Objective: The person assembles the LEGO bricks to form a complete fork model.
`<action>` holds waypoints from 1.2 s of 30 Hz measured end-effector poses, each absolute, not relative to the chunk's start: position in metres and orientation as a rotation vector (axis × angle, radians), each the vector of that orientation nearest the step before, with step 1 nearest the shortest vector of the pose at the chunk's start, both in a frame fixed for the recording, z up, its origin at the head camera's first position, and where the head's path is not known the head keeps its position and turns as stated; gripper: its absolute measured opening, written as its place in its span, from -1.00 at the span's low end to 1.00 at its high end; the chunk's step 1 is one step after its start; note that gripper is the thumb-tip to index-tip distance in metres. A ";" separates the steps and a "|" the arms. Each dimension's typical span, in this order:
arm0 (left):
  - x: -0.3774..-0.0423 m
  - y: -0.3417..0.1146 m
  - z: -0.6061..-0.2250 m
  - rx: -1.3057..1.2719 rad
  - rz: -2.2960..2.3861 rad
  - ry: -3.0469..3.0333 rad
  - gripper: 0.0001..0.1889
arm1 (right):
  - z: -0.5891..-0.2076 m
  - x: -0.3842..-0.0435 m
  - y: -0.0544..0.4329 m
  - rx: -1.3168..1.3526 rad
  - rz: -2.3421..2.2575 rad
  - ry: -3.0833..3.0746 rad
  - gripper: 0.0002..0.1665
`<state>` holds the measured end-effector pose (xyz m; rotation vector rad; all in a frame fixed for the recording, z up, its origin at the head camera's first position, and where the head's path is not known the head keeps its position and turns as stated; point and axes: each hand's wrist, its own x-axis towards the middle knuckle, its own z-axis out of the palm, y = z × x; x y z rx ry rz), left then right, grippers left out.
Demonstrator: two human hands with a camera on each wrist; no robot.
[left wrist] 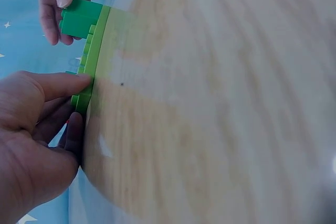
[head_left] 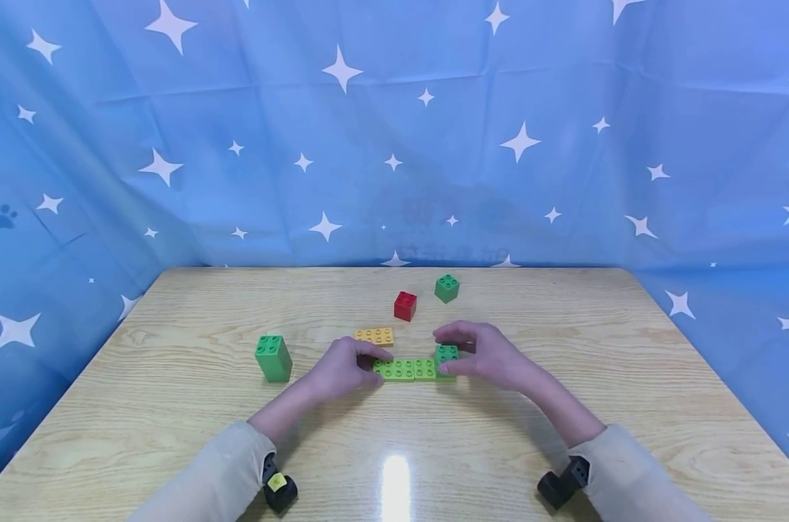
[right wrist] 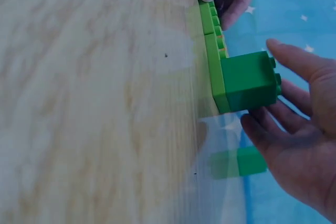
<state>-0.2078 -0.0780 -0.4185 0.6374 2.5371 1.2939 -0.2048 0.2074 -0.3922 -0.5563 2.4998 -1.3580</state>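
Head view, going from the left: a tall green block is standing alone on the wooden table, well apart from the hands. Next, the left hand is pinching the left end of the flat lime-green plates, thumb and fingers curled round the edge, as the left wrist view is also showing. A yellow plate is lying just behind it. The lime-green plates are sitting flat near the table's middle, joined in a row. On their right end a dark green cube is sitting; the right hand is cupping it, fingers loosely bent round it without a plain squeeze, touching or nearly so. Farther back, a red cube and another small green cube are lying apart.

These plastic pieces are probably light, stiff and smooth-sided, so they may be sliding on the table; holding the plates by their long edges and the cube by two opposite walls seems soundest.
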 end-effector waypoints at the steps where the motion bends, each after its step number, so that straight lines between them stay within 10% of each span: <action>1: -0.208 -0.078 -0.419 0.640 1.295 2.537 -0.65 | -0.392 -0.205 0.207 -0.565 -1.355 2.503 -0.34; 36: -0.207 -0.079 -0.421 0.673 1.319 2.534 -0.67 | -0.394 -0.284 0.157 -0.470 -1.342 2.631 -0.29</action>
